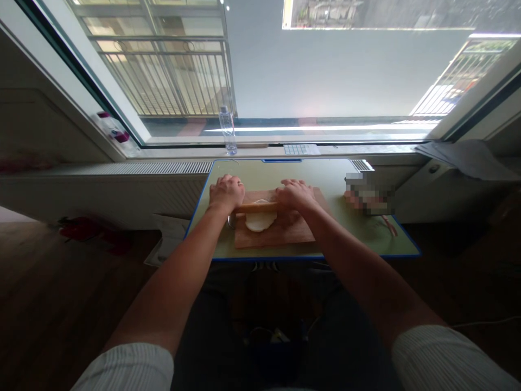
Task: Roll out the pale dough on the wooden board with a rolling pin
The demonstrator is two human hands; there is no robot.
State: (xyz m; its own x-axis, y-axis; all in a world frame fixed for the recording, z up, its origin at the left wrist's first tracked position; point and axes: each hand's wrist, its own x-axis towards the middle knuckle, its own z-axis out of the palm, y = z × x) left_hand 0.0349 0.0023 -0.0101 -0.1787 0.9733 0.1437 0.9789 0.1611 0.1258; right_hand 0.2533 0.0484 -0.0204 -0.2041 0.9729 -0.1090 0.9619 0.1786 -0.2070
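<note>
A wooden rolling pin (257, 207) lies across a round, flattened piece of pale dough (260, 221). My left hand (227, 191) is closed over the pin's left end, and my right hand (296, 193) is closed over its right end. Beneath the dough is a wooden cutting board (285, 232), resting on a small table (220, 247) with a pale green top and blue edge. Most of the dough shows on the near side of the pin, with a thin strip beyond it. Both ends of the pin are hidden by my hands.
On the windowsill stand a clear bottle (228, 131) and, at left, a bottle with a purple cap (116, 130). A pixelated item (368, 194) lies on the table's right side. A radiator (163, 198) runs behind the table; papers (468, 157) lie at right.
</note>
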